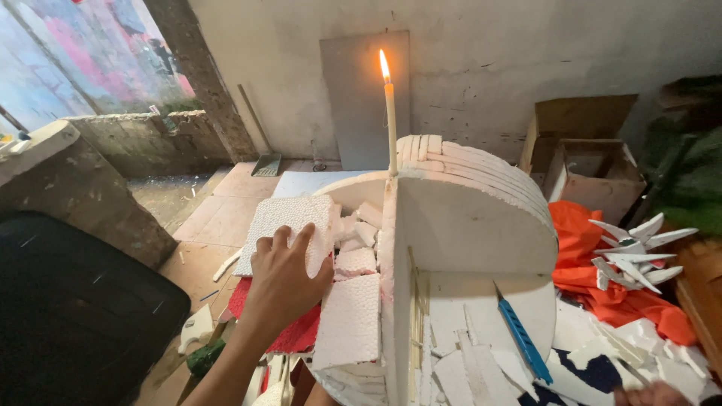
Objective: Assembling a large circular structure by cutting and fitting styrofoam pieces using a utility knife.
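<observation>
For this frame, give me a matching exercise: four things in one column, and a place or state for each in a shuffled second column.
Things:
1. candle
2. left hand
3. blue cutter
4. orange cloth

States:
A. lying on the flat white foam base
B. heaped right of the foam structure
C. lit, upright on top of the foam
D. resting on a square foam piece

Pairs: 1-C, 2-D, 3-A, 4-B

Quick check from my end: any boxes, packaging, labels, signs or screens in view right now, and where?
Cardboard box: brown, open-topped, on the floor by the back wall at right.
Cardboard sheet: brown, flat, leaning on the wall behind that box.
No labels, signs or screens show.
</observation>
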